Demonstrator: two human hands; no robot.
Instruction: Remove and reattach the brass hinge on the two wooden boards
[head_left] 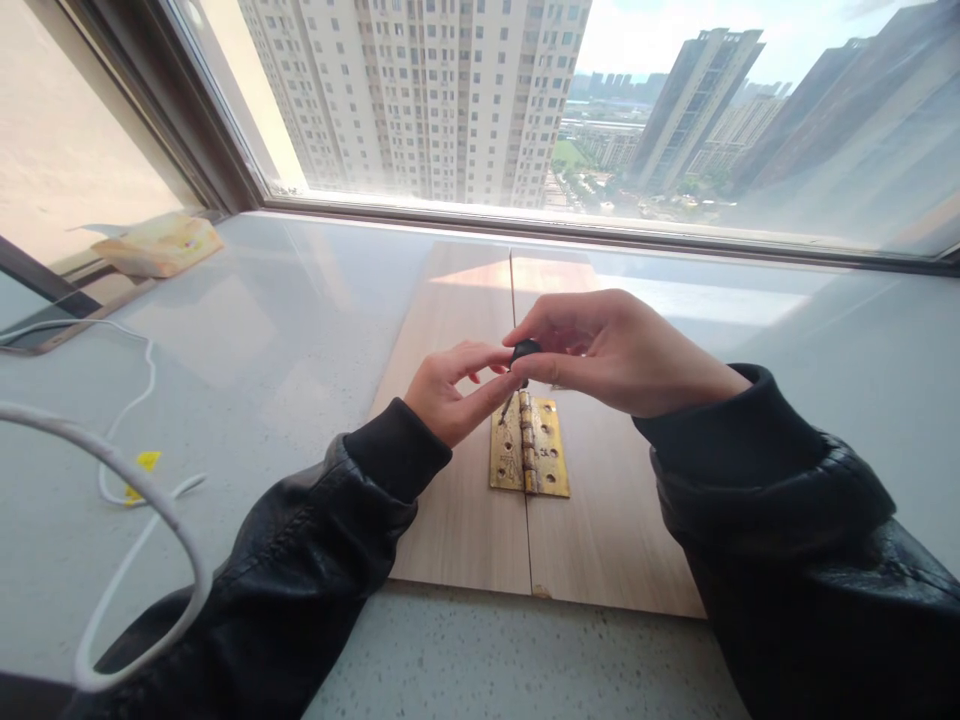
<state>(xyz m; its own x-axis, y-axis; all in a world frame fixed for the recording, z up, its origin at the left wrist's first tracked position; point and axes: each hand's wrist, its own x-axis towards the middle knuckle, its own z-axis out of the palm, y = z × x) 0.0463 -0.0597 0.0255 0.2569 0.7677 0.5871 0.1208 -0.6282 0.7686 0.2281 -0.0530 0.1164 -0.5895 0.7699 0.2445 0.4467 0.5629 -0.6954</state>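
Note:
In my right hand, thumb and fingers pinch the black handle of a small screwdriver. My left hand closes its thumb and fingertips around the lower part of the same tool, just under the handle. A thin dark shaft slants down from there to the upper left hole of a worn brass hinge. Whether a screw sits at the tip is too small to tell. The hinge lies opened flat across the seam between a left wooden board and a right wooden board. Other holes in its leaves show.
Both boards lie on a speckled pale sill before a large window. A white cable loops at the left, near a yellow tag. A soft packet sits in the far left corner by the window frame.

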